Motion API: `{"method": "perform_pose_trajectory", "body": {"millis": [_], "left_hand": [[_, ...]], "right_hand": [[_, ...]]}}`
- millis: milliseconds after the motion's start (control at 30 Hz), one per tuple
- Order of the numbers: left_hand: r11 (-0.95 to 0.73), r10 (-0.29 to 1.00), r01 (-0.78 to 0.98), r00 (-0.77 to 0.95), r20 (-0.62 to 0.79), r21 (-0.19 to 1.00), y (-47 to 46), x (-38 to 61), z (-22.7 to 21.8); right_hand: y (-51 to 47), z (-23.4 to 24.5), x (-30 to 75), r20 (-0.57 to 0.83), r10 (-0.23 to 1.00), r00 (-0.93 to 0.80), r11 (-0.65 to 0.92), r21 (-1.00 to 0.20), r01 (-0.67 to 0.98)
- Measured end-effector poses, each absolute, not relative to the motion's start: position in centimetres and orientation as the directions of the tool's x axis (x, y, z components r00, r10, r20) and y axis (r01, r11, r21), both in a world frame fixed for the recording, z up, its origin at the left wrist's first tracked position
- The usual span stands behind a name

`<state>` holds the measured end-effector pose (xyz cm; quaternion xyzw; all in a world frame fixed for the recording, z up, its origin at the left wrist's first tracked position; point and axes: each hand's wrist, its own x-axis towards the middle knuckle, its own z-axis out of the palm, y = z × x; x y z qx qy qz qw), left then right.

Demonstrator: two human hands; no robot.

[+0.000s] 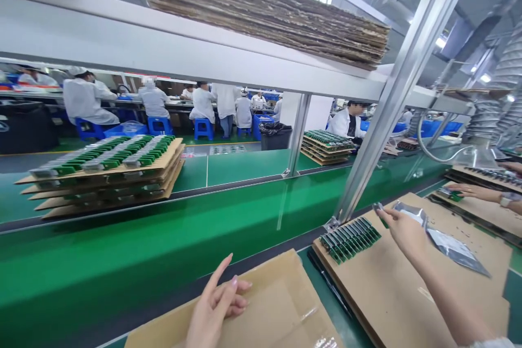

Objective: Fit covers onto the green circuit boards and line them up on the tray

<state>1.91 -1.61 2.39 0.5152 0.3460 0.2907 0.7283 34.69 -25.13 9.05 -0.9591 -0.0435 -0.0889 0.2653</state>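
My right hand (405,231) reaches over the right-hand cardboard sheet (399,299), pinching a small circuit board (382,215) between thumb and fingers. Just left of it, a row of several green circuit boards (349,239) with grey metal tops lies at the sheet's far left corner. My left hand (220,302) is held above another cardboard sheet (281,293); its index finger points out, the other fingers are loosely bent, and it holds nothing. Beyond my right hand lie silvery bags (457,250).
A green conveyor belt (204,239) runs across in front. Stacked cardboard layers of boards (110,160) stand at left, with another stack (326,144) farther back. A metal post (379,119) rises beside the sheet. At right, a co-worker's hand (475,191) touches boards. A black pen-like object (330,283) lies between the sheets.
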Motion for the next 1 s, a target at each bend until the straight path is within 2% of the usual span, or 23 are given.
{"method": "perform_pose_trajectory", "body": {"millis": [167, 300, 667, 767, 900, 1000], "left_hand": [[0.304, 0.79, -0.088, 0.579, -0.2, 0.948, -1.7, 2.0, 2.4], [0.305, 0.795, -0.098, 0.573, -0.197, 0.947, -1.6, 2.0, 2.2], [0.31, 0.796, -0.109, 0.573, -0.195, 0.945, -1.6, 2.0, 2.0], [0.317, 0.789, -0.105, 0.581, -0.2, 0.943, -1.6, 1.9, 2.2], [0.31, 0.801, -0.108, 0.564, -0.199, 0.944, -1.6, 2.0, 2.1], [0.308, 0.8, -0.108, 0.567, -0.196, 0.945, -1.5, 2.0, 1.9]], "right_hand": [[-26.6, 5.7, 38.9, 0.069, 0.147, 0.987, -0.9, -0.404, 0.162], [-26.8, 3.3, 39.9, 0.054, 0.23, 0.972, -0.878, -0.42, 0.231], [-27.6, 2.1, 41.2, 0.033, 0.297, 0.954, -0.833, -0.479, 0.276], [-27.7, 2.2, 41.2, 0.037, 0.278, 0.96, -0.841, -0.473, 0.262], [-27.9, 2.2, 41.2, 0.059, 0.19, 0.98, -0.878, -0.437, 0.197], [-28.0, 1.8, 41.1, 0.085, 0.187, 0.979, -0.89, -0.408, 0.205]]}}
